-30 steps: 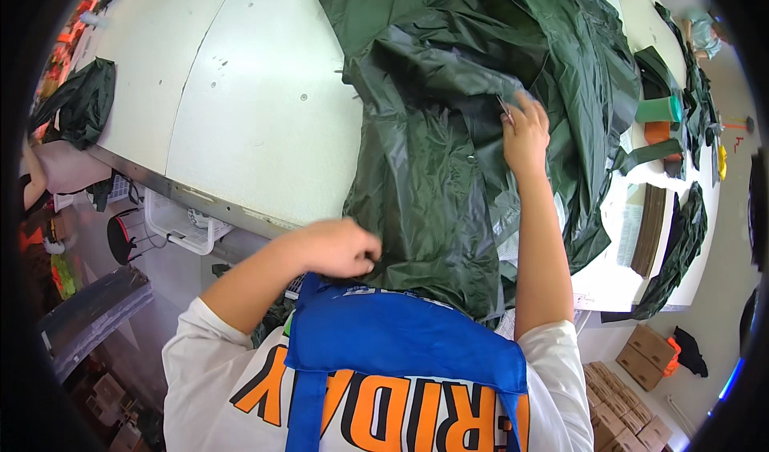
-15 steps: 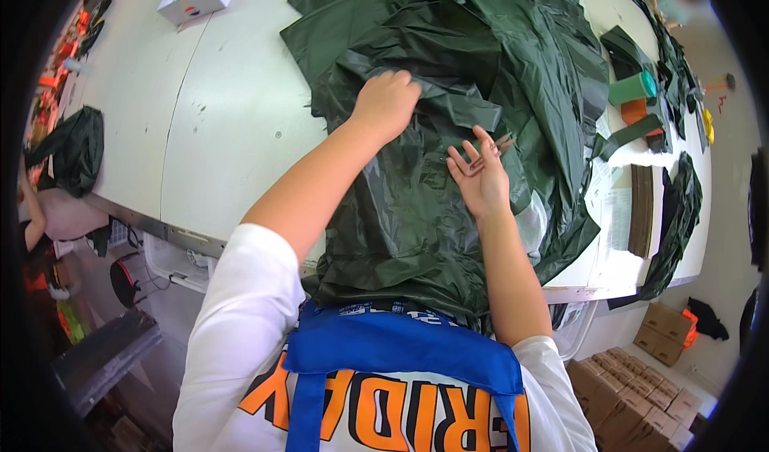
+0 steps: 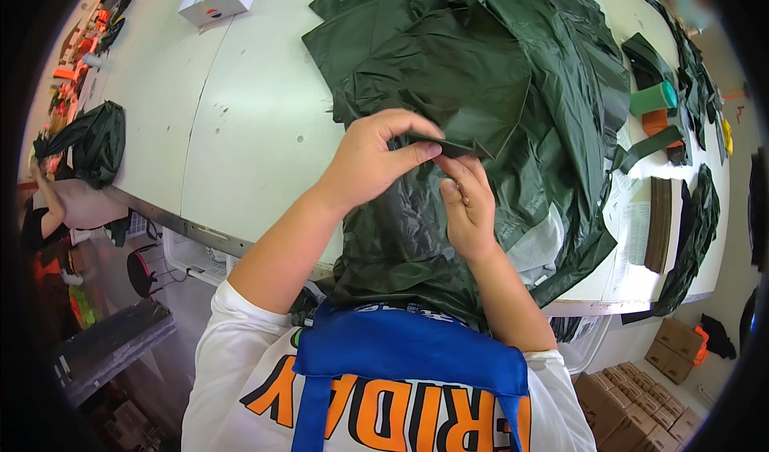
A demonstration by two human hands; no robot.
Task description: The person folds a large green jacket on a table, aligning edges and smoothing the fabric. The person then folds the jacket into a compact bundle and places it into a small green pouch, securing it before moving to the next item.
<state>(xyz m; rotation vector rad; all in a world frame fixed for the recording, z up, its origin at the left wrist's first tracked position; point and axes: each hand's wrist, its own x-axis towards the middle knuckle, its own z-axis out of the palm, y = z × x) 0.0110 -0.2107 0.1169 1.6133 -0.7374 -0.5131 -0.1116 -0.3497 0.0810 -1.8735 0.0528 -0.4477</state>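
Observation:
My left hand [image 3: 375, 154] pinches a folded edge of shiny dark green fabric [image 3: 448, 143] between thumb and fingers, lifted above the pile. Close against it, my right hand [image 3: 471, 205] has its fingertips at the same edge, the thumb bent inward. A small pair of thread snips [image 3: 462, 192] sits in the right hand, mostly hidden by the fingers. Under both hands a large heap of the same dark green fabric [image 3: 553, 132] spreads over the white table [image 3: 248, 124] and hangs to my lap. Pale mesh cloth [image 3: 538, 248] shows beside my right forearm.
A white open box [image 3: 220, 0] stands at the far left. At right lie a green roll [image 3: 653, 98], a brown strip [image 3: 659, 224] and more dark fabric. Another person's arm [image 3: 50, 200] shows at the left by a dark green bundle [image 3: 92, 144]. Cartons [image 3: 633, 400] are stacked below right.
My left hand has come nearer with a fabric edge now lifted in it. The right hand has moved in beside it, its fingers curling and the snips turning mostly out of sight.

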